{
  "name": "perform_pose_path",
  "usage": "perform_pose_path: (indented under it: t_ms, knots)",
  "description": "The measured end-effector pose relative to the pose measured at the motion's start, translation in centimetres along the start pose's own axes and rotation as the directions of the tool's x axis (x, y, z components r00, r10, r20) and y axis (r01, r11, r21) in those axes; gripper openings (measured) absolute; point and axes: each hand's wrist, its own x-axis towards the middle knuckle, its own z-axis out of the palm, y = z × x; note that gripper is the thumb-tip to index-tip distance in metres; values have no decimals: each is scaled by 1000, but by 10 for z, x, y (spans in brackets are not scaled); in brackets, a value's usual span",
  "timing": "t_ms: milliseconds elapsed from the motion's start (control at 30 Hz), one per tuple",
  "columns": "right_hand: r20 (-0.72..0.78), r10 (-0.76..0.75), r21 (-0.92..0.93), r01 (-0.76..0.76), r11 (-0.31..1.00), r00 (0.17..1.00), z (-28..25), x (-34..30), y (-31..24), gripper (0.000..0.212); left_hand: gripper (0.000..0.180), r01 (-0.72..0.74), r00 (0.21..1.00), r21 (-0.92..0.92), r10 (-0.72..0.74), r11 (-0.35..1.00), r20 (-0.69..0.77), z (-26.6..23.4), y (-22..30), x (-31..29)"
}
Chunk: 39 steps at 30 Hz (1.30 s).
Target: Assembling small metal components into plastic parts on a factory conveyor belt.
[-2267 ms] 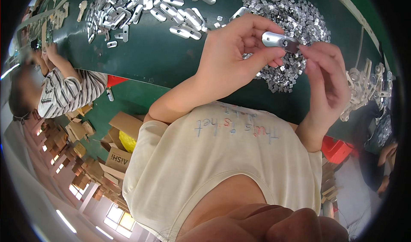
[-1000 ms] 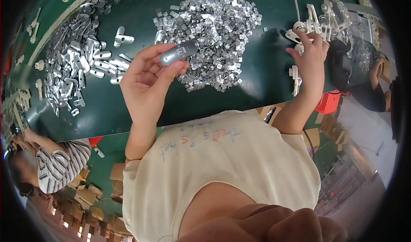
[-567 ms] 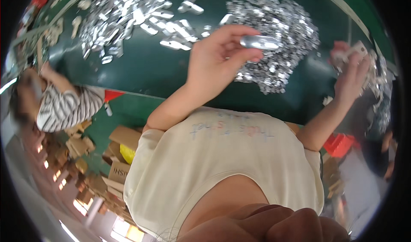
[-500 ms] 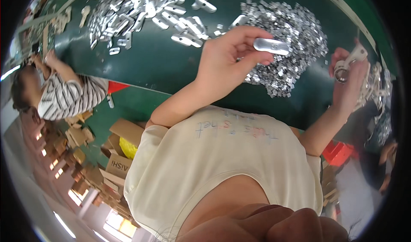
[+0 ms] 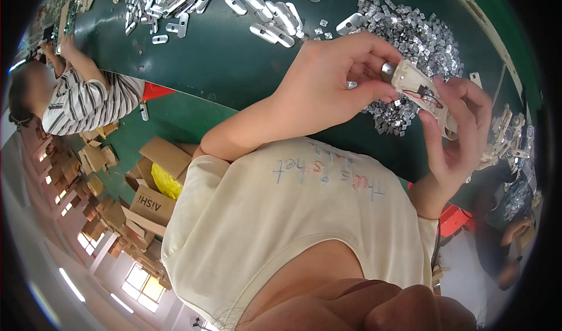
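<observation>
My left hand (image 5: 345, 76) pinches a silver oval metal plate (image 5: 387, 70), seen nearly end-on now. Its tip meets the end of a cream plastic housing (image 5: 418, 91), or lies just beside it; which of the two cannot be told. The housing is gripped by my right hand (image 5: 459, 120), thumb below and fingers above. Its hollow side shows thin red and dark wires, and its rounded end lies in my right palm. Behind both hands spreads a heap of small shiny metal pieces (image 5: 436, 41).
At the far left lies a pile of silver oval plates (image 5: 175, 0) on the green table (image 5: 234, 55). More cream housings (image 5: 506, 135) sit at the right edge. A person in a striped top (image 5: 88, 99) works at left; open cardboard boxes (image 5: 152, 205) stand on the floor.
My right hand has come in from the right with the cream housing, up to my left hand. The silver plate has turned from face-on to end-on.
</observation>
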Motion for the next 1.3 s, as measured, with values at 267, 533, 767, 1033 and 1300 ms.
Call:
perform_pose_path:
  t_ms: [267, 533, 767, 1033, 1300]
  knots:
    - [79, -43, -3, 43, 999, 996, 2, 6, 1, 35, 35, 25, 999, 8, -25, 1000, 48, -1, 3, -1]
    - [107, -61, 18, 59, 998, 992, 2, 7, 4, 36, 24, 0, 1000, -6, 0, 1000, 16, 1, 1, 4]
    - [44, 283, 289, -283, 915, 958, 25, -4, 12, 25, 16, -64, 981, 275, 112, 959, -160, 10, -9, 6]
    - [-30, -70, 47, 72, 996, 997, 38, 15, 12, 26, 16, -448, 749, 534, 627, 717, -215, 2, -30, 16]
    - [171, 425, 601, -436, 670, 889, 36, 142, 146, 42, 61, -163, 878, 332, 290, 929, -381, -12, -41, 27]
